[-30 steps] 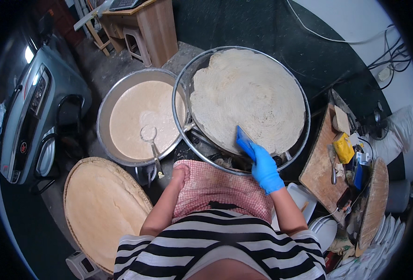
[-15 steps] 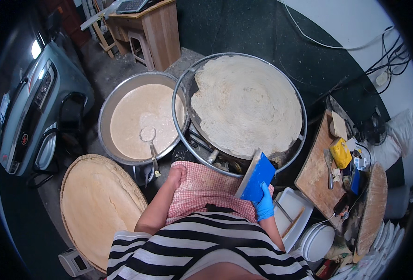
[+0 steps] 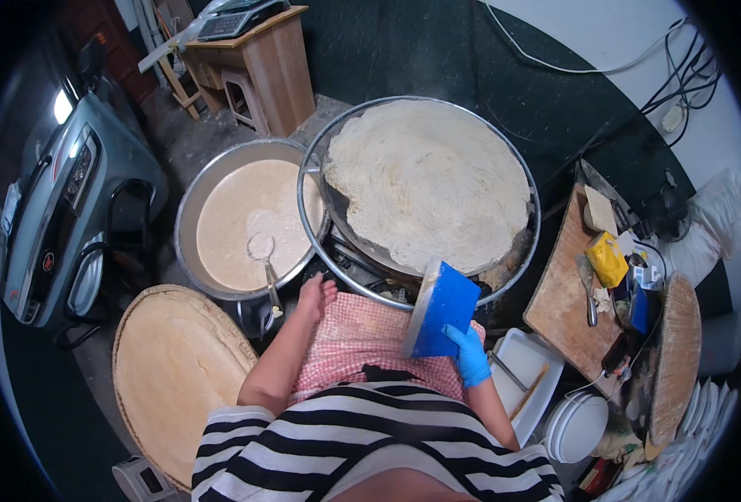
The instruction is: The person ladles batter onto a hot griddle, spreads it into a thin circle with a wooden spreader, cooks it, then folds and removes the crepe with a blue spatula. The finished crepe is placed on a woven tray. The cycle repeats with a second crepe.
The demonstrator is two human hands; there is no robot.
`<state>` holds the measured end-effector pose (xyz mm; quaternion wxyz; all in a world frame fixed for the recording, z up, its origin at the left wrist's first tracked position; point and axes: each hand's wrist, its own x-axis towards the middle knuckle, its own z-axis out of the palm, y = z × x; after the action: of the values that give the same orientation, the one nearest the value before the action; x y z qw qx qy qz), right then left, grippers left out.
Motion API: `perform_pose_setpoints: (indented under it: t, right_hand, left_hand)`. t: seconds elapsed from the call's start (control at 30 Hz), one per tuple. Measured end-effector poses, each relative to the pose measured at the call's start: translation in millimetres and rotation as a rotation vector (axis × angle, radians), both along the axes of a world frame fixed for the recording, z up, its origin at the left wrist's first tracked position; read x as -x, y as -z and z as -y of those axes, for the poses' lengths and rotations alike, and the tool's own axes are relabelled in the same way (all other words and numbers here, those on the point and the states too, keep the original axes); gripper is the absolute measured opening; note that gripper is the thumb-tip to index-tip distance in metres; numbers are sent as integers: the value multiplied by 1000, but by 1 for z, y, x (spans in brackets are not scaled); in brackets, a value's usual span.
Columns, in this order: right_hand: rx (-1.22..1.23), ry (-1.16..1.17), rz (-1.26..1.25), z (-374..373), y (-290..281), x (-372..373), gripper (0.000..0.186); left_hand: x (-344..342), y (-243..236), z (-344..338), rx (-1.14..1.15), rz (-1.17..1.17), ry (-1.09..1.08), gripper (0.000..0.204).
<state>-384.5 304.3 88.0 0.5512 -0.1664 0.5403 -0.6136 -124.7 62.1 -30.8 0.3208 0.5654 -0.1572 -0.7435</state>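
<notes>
My right hand, in a blue glove, grips a blue rectangular board with a pale edge. The board is tilted just off the near rim of a large round griddle. A wide layer of pale batter covers most of the griddle, with a ragged left edge. Bare and empty, my left hand has its fingers stretched out, above the pink checked apron. Left of the griddle stands a metal pot of beige batter; a ladle rests in it.
A stack of large round flatbreads lies at the lower left. To the right are a wooden board carrying a scraper and a yellow packet, a white tray and white tubs. A vehicle stands left.
My left hand has opened from a fist and moved up a little. The blue board has turned more upright and moved left. The ragged gap in the batter layer sits lower on the griddle's left side.
</notes>
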Motion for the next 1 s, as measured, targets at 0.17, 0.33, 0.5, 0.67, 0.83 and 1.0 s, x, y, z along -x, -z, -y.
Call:
perform_pose_setpoints:
  t: [0.17, 0.33, 0.5, 0.67, 0.83, 1.0]
  right_hand:
    - [-61, -130, -307, 19, -25, 4, 29]
    - [-105, -275, -852, 35, -46, 3, 29]
    - [164, -366, -1335, 62, -56, -6, 29]
    - [346, -459, -1607, 98, -58, -4, 36]
    - [277, -602, -1711, 116, -56, 1, 34]
    - [323, -567, -1725, 135, -48, -24, 32]
  left_hand:
    - [24, -10, 29, 151, -11, 57, 28]
    - [59, -14, -11, 58, -36, 14, 22]
    - [107, -9, -77, -79, -91, 7, 19]
    - [127, 3, -116, -126, -320, 468, 23]
    - [105, 17, -99, -173, -253, 634, 29]
    - [64, 24, -86, -142, -365, 321, 22]
